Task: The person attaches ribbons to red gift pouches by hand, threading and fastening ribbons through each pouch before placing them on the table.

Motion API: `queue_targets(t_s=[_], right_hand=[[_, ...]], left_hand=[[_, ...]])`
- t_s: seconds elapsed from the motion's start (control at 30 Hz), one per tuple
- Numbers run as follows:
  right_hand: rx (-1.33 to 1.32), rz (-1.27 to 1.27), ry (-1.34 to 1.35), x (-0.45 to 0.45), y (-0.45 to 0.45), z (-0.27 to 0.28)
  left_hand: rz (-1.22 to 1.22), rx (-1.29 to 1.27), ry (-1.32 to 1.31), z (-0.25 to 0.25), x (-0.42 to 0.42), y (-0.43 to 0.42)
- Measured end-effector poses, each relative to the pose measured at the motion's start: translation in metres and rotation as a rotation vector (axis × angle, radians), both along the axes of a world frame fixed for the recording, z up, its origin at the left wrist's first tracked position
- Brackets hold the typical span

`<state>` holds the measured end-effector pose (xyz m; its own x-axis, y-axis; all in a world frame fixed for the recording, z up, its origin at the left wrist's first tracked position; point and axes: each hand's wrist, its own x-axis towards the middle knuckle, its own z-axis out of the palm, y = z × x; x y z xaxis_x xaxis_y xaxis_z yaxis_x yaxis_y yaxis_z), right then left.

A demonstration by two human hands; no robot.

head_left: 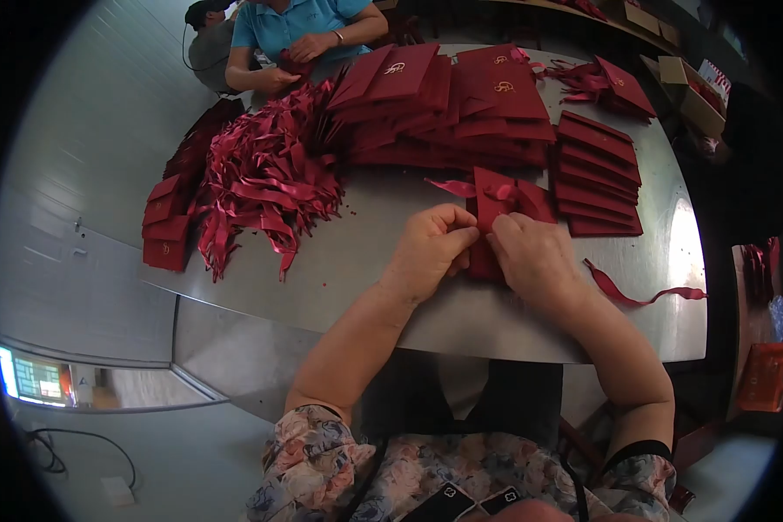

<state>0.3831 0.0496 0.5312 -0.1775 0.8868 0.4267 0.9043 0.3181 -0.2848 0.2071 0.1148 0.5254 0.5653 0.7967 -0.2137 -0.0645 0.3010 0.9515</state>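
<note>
Head view showed both bare hands gripping a dark red envelope-like piece [489, 190] near the front edge of a smooth, grey, metal-looking table [383, 322]. The left hand [431, 250] pinched its left side between thumb and curled fingers; the right hand [531, 252] lay over its right side, fingers bent and pressed against it. A satin-like ribbon [454, 187] stuck out leftward from the piece's upper part.

Beyond it spread a broad pile of flat, matte red envelopes [400, 78], some bearing curly gold emblems. Left of that, glossy ribbons lay in a tangled heap [265, 174], with more envelopes [167, 222] overlapping at its left. On the right stood a neatly fanned stack [596, 178], and nearer the edge a loose, twisted ribbon [639, 298]. Across the table, a person in a blue shirt [300, 30] held something red.
</note>
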Motion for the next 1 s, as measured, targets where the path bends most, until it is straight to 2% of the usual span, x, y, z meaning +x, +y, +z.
queue_targets(t_s=[0.07, 0.2, 0.27, 0.4, 0.47, 0.6, 0.67, 0.7, 0.77, 0.8, 0.83, 0.87, 1.0], right_hand=[[0.12, 0.16, -0.124, -0.007, -0.005, 0.004], [0.081, 0.164, -0.112, -0.003, 0.003, -0.011], [-0.009, -0.007, 0.153, 0.002, 0.01, -0.017], [-0.043, 0.012, 0.156, 0.0, 0.007, -0.015], [0.034, 0.077, -0.011, -0.002, 0.002, -0.007], [0.014, 0.161, -0.097, 0.0, 0.004, 0.001], [-0.151, 0.097, 0.117, 0.005, 0.005, 0.001], [-0.146, 0.096, 0.118, 0.007, 0.006, 0.002], [-0.283, 0.078, 0.281, 0.012, 0.007, 0.005], [-0.28, 0.075, 0.28, 0.014, 0.007, 0.006], [-0.342, 0.09, 0.424, 0.015, 0.007, 0.007], [-0.401, 0.106, 0.57, 0.016, 0.008, 0.007], [-0.471, 0.136, 0.739, 0.022, 0.014, -0.006]], left_hand=[[0.006, -0.003, -0.026, -0.004, 0.002, 0.001], [0.074, 0.005, -0.014, -0.003, 0.004, 0.001], [0.092, 0.059, 0.027, -0.002, 0.002, 0.0], [0.092, 0.137, 0.081, -0.001, 0.003, -0.001], [0.09, 0.131, 0.083, 0.001, 0.003, -0.001], [0.059, 0.168, 0.106, 0.001, 0.004, -0.002], [0.053, 0.18, 0.122, 0.001, 0.003, -0.002], [0.054, 0.138, 0.104, 0.001, 0.003, -0.002], [0.05, 0.098, 0.083, -0.001, 0.003, 0.0], [0.047, 0.038, -0.03, -0.005, 0.003, 0.002], [0.043, -0.02, -0.143, -0.009, 0.003, 0.003], [0.039, -0.015, -0.141, -0.011, 0.002, 0.005], [0.051, -0.091, -0.078, -0.001, 0.004, 0.001]])
